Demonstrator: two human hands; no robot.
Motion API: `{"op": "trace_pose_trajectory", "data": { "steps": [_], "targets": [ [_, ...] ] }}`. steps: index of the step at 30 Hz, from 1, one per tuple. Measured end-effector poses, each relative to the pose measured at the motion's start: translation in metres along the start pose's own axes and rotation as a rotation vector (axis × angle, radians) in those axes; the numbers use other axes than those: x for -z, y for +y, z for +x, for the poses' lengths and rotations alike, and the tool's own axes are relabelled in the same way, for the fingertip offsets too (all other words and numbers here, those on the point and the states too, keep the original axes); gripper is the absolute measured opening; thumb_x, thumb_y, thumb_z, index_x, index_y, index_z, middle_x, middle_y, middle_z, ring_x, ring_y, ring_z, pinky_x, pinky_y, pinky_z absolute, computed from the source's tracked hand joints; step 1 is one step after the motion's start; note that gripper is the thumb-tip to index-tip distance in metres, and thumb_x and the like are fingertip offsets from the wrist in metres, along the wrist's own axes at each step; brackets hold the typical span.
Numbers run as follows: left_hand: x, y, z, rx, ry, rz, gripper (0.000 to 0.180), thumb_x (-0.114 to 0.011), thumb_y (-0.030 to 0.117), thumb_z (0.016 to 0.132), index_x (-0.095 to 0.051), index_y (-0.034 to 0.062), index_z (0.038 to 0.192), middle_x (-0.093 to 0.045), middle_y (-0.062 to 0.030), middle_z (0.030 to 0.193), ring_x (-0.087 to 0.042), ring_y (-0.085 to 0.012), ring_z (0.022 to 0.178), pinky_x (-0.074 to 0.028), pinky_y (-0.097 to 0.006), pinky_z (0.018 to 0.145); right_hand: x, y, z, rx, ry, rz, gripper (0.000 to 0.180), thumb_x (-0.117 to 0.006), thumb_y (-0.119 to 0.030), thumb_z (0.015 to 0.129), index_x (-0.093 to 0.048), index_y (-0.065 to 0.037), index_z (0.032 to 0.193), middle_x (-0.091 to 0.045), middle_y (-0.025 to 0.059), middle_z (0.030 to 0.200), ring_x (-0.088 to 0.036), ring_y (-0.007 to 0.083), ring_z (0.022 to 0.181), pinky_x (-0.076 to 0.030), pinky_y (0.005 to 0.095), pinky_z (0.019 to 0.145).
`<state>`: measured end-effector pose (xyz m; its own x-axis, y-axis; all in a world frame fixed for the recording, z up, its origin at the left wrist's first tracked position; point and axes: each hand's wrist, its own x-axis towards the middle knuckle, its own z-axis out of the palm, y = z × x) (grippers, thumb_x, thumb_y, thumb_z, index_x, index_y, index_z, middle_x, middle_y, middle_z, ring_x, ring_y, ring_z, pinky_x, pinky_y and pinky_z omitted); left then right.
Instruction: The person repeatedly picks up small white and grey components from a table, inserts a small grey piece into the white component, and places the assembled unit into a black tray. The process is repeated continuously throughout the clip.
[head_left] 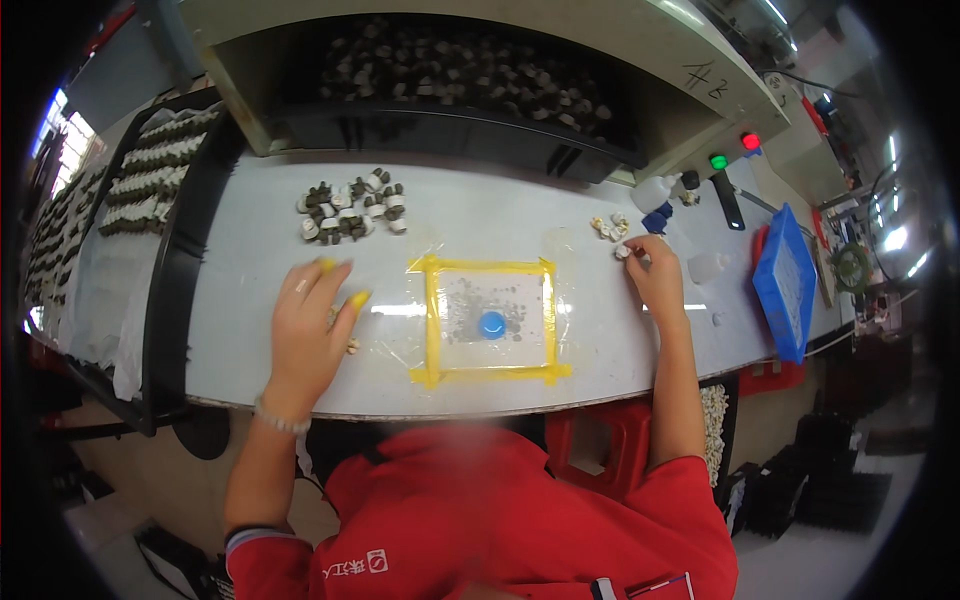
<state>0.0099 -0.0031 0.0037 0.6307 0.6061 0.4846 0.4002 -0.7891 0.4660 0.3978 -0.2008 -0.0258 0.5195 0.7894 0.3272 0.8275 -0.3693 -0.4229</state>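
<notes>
My left hand (306, 325) is over the left part of the white table, with yellow finger covers on thumb and a fingertip. Its thumb and fingers are spread apart; a few small pale pieces (352, 346) show beside the palm. On the right, my right hand (655, 275) pinches a small white piece (622, 252) between thumb and fingers. A small cluster of white and yellowish pieces (608, 226) lies just beyond it. Between my hands, a round blue piece (492, 325) sits on a spotted square bordered by yellow tape (488, 266).
A pile of dark-and-white cylindrical parts (350, 208) lies at the far left. Black trays (180, 240) with rows of parts flank the table. A black bin (400, 135) of similar parts is behind. At right are a blue tray (785, 285), a clear bottle (652, 190) and a dark blue cloth (657, 218).
</notes>
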Motion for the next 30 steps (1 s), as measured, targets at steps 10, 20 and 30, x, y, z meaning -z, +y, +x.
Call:
{"op": "trace_pose_trajectory", "data": {
  "steps": [10,20,30],
  "targets": [
    [-0.055,-0.033,0.084,-0.376,-0.322,0.276,0.024,-0.059,0.000,0.071,-0.062,0.0010,0.094,-0.058,-0.0136,0.101,-0.052,-0.0271,0.096,-0.043,-0.036,0.082,-0.024,-0.101,-0.048,0.497,-0.058,0.069,0.027,-0.068,0.000,0.071,-0.066,-0.004,0.098,-0.062,0.0082,0.091,-0.059,0.0258,0.081,-0.048,0.0351,0.069],
    [-0.028,0.024,0.018,0.300,-0.265,-0.886,0.027,-0.057,-0.003,0.083,-0.059,-0.0039,0.109,-0.062,-0.0105,0.098,-0.061,-0.0177,0.086,-0.051,-0.030,0.074,-0.025,-0.104,-0.049,0.456,-0.175,0.143,0.024,-0.072,-0.007,0.071,-0.066,-0.004,0.094,-0.063,0.0065,0.089,-0.058,0.0230,0.081,-0.046,0.0340,0.071],
    [-0.048,0.061,-0.052,0.888,-0.083,-1.494,0.028,-0.049,0.001,0.092,-0.051,-0.0044,0.119,-0.063,-0.0171,0.095,-0.063,-0.0215,0.077,-0.054,-0.033,0.073,-0.021,-0.142,-0.034,0.535,-0.291,0.188,0.020,-0.071,-0.008,0.071,-0.068,-0.008,0.091,-0.060,0.0044,0.083,-0.057,0.0218,0.078,-0.045,0.0336,0.073]
  ]
}}
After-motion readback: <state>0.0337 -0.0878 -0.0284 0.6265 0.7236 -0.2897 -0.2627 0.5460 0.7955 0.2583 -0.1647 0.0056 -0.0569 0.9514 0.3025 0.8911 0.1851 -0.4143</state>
